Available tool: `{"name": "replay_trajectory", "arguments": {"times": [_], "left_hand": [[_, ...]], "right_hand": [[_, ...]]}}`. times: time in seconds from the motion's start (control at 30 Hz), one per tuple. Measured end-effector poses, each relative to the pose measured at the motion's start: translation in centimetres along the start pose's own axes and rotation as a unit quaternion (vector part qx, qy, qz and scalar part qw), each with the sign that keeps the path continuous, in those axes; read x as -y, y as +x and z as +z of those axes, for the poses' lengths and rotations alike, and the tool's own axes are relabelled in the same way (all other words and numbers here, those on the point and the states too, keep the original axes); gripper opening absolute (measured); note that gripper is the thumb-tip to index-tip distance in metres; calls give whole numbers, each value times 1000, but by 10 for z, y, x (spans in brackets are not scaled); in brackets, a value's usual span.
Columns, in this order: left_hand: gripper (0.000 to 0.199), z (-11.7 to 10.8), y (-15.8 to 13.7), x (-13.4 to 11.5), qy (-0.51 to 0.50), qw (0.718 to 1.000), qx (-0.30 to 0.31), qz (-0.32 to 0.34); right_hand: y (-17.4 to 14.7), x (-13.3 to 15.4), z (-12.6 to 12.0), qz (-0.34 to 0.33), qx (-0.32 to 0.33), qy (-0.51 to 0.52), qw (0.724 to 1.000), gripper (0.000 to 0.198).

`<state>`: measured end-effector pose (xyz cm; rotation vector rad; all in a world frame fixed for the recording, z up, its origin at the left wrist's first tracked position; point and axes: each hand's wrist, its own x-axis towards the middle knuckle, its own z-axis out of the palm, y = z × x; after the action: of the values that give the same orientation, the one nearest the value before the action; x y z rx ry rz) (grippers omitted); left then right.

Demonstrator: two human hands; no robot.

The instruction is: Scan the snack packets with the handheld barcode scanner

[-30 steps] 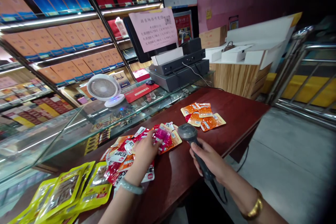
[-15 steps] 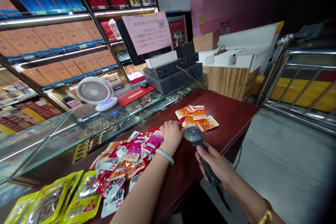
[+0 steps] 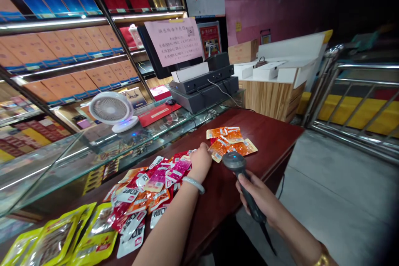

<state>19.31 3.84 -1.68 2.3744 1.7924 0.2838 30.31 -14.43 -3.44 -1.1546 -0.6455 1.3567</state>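
My left hand (image 3: 201,162), with a pale bangle at the wrist, is closed at the edge of an orange snack packet (image 3: 219,148); its fingertips are partly hidden. This packet lies against a small group of orange packets (image 3: 246,147) on the dark red tabletop. In my right hand (image 3: 257,193) is a black barcode scanner (image 3: 234,160), gripped by its handle, its head close to the orange packet. Left of my left hand spreads a heap of red, purple and orange snack packets (image 3: 156,181). Larger yellow packets (image 3: 98,235) lie at the near left.
Behind the red table (image 3: 271,133) runs a glass counter (image 3: 71,162) with a white fan (image 3: 111,108), a red envelope (image 3: 158,114) and a dark cash drawer (image 3: 202,95). A monitor bears a pink sign (image 3: 174,41). Metal railing (image 3: 358,95) stands at right.
An orange packet now shows beside my left hand, angled toward the scanner. My left fingers have drawn in, and the scanner has shifted slightly right.
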Motion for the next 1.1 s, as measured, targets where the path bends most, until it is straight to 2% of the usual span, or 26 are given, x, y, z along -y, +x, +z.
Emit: {"name": "replay_trajectory", "arguments": {"times": [0.2,0.4,0.57,0.77,0.83,0.9,1.0,1.1], "left_hand": [[19,-18,-22,34,-5,999,-34,-29],[20,-35,-38,55,27,997,-63,-38],[26,-55,-38,81,69,996,-21,-53],[29,-80,-25,120,166,982,75,-53],[31,-82,-18,119,176,982,47,-39],[33,-79,-7,106,169,985,7,-20],[33,-63,18,71,136,990,-7,33],[35,-38,50,33,95,990,-2,102]], "right_hand": [[5,-2,17,-5,63,-2,998,40],[10,-5,38,24,120,16,992,42],[15,-5,47,30,137,20,990,45],[28,-7,45,18,137,16,990,43],[32,-7,42,17,132,17,991,42],[35,-7,39,17,124,19,992,41],[38,-5,32,8,106,28,994,40],[38,-2,24,-3,90,31,995,39]]}}
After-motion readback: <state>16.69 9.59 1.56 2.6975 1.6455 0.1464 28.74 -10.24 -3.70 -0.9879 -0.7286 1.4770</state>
